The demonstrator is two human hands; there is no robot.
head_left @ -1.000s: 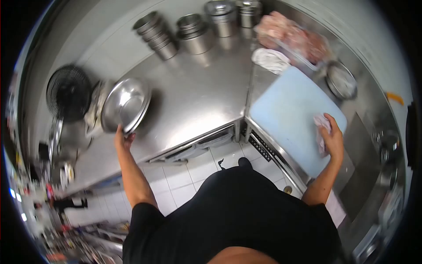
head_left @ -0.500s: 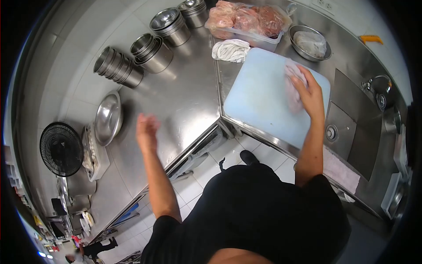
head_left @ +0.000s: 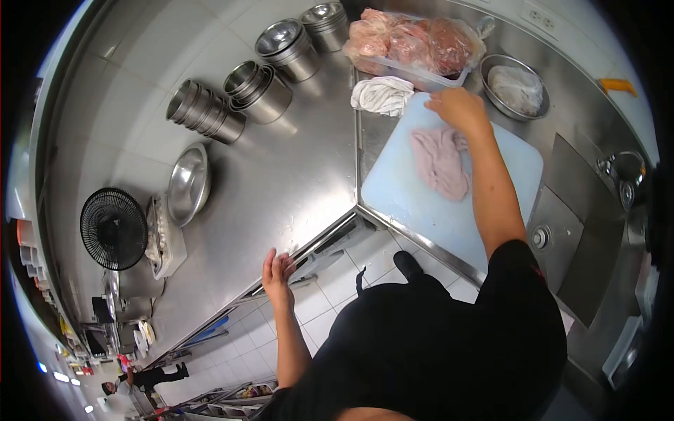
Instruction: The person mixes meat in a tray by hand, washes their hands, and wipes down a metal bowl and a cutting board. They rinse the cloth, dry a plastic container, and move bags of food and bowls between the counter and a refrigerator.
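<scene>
A damp pinkish cloth [head_left: 442, 163] lies crumpled on the light-blue cutting board [head_left: 393, 182], apart from both hands. Over the board's far edge is my right hand [head_left: 458, 111], its fingers loosely bent and pointing left; no held thing shows, and the fingertips' undersides are hidden. Just left of those fingertips sits a bunched white cloth [head_left: 382, 96]. My left hand [head_left: 279, 274] hovers by the front edge of the steel counter [head_left: 288, 168], fingers apart, with nothing in it.
A plastic tub of bagged raw meat [head_left: 414, 45] stands behind the board, beside a steel bowl [head_left: 516, 88] with a bag inside. The sink [head_left: 551, 217] is at right. Stacked steel pots [head_left: 260, 95], a basin [head_left: 188, 184] and a black fan [head_left: 114, 228] line the left. A person [head_left: 144, 379] is far off.
My right hand has let go of the pinkish cloth, leaving it on the board, and moved to the board's far edge. My left hand has come back toward me. The view has shifted slightly.
</scene>
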